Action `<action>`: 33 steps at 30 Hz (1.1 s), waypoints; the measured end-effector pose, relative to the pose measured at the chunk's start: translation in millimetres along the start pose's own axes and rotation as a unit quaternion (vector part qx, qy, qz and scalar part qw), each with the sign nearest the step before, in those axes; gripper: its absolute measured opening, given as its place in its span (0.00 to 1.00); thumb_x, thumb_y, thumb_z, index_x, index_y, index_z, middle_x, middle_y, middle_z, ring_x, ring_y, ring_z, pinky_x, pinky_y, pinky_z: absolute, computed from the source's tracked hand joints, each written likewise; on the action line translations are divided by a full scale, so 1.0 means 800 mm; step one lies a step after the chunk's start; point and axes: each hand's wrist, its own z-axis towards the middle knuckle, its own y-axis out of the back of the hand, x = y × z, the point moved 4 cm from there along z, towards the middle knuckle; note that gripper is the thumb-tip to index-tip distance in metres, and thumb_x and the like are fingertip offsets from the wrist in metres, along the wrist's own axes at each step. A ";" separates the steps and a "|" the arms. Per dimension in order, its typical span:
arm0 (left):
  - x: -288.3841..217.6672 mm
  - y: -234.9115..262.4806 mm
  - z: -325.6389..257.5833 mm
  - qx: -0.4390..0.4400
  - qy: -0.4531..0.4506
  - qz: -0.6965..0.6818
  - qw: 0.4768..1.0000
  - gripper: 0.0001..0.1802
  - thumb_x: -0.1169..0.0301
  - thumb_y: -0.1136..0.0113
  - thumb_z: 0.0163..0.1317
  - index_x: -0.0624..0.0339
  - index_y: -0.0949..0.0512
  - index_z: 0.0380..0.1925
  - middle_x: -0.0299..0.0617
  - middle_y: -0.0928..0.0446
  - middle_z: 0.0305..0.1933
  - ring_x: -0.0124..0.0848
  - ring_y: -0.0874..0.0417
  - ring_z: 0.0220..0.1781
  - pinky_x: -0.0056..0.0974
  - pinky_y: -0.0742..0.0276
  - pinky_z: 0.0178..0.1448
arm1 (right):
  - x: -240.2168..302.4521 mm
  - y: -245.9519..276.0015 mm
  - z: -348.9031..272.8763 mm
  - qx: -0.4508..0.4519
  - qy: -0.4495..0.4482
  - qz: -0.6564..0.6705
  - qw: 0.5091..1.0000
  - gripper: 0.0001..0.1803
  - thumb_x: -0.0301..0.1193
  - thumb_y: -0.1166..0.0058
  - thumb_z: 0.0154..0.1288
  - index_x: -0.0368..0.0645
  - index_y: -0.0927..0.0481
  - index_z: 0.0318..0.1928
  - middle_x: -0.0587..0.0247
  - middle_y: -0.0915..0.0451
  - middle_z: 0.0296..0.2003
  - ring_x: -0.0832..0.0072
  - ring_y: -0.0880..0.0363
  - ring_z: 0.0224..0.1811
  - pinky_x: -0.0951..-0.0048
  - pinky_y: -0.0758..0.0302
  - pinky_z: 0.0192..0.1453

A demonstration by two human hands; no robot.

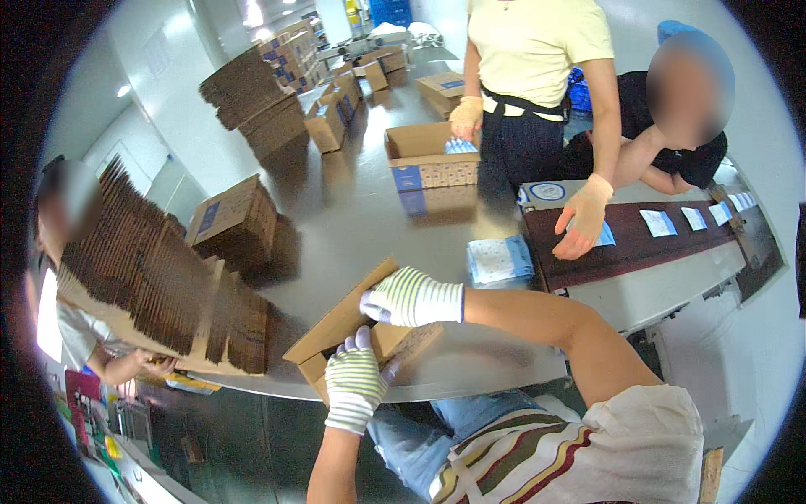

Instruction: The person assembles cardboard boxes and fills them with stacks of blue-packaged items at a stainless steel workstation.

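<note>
A brown cardboard box (340, 324) sits tilted at the near edge of the metal table, its top flaps standing up. My left hand (356, 380), in a striped glove, grips the near side of this box with fingers pointing inward. In a matching glove, my right hand (413, 296) is closed on the box's far right side, fingertips reaching over a flap. The inside of the box is mostly hidden by my hands. Just beyond my right wrist lies a stack of blue-and-white packets (499, 260).
Tall stacks of flattened cardboard (159, 269) stand at left, a person behind them. A closed box (233, 220) lies nearby. Across the table, a gloved person reaches into an open box (432, 158) and over a dark conveyor belt (625, 252) carrying packets. Another person sits at right.
</note>
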 end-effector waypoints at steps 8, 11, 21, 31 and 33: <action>0.035 0.022 -0.021 -0.029 0.064 -0.083 0.994 0.34 0.53 0.30 0.47 0.66 0.30 0.46 0.55 0.20 0.33 0.51 0.18 0.35 0.46 0.22 0.39 | 0.022 0.085 -0.067 -0.278 -0.050 0.063 0.957 0.18 0.43 0.43 0.58 0.46 0.24 0.44 0.59 0.23 0.43 0.60 0.25 0.46 0.59 0.28 0.52; 0.061 0.047 -0.050 -0.209 0.122 -0.405 0.882 0.30 0.57 0.31 0.53 0.68 0.32 0.46 0.51 0.20 0.35 0.44 0.17 0.35 0.42 0.21 0.41 | 0.008 0.070 -0.080 -0.246 -0.154 0.150 0.945 0.33 0.49 0.40 0.56 0.37 0.31 0.53 0.47 0.25 0.48 0.53 0.27 0.53 0.57 0.30 0.57; 0.014 -0.071 -0.079 -0.092 0.189 -0.599 0.773 0.36 0.53 0.35 0.57 0.64 0.36 0.58 0.43 0.28 0.54 0.34 0.28 0.49 0.41 0.30 0.55 | 0.094 0.118 -0.012 -0.185 -0.059 0.061 0.979 0.37 0.55 0.38 0.49 0.37 0.27 0.48 0.49 0.24 0.40 0.55 0.25 0.44 0.54 0.29 0.49; 0.018 -0.180 -0.105 0.008 0.187 -0.899 0.396 0.37 0.52 0.31 0.51 0.53 0.32 0.59 0.39 0.27 0.58 0.39 0.23 0.54 0.45 0.29 0.61 | 0.135 -0.017 0.053 -0.056 0.045 -0.020 0.997 0.31 0.48 0.33 0.38 0.42 0.27 0.40 0.63 0.27 0.37 0.67 0.28 0.43 0.65 0.29 0.45; 0.035 -0.179 -0.115 0.045 0.192 -0.874 0.445 0.36 0.48 0.34 0.52 0.58 0.31 0.56 0.46 0.25 0.55 0.40 0.23 0.53 0.44 0.28 0.56 | 0.122 -0.020 0.049 -0.072 0.060 0.010 0.996 0.31 0.48 0.32 0.37 0.42 0.27 0.39 0.63 0.27 0.36 0.66 0.28 0.41 0.64 0.29 0.43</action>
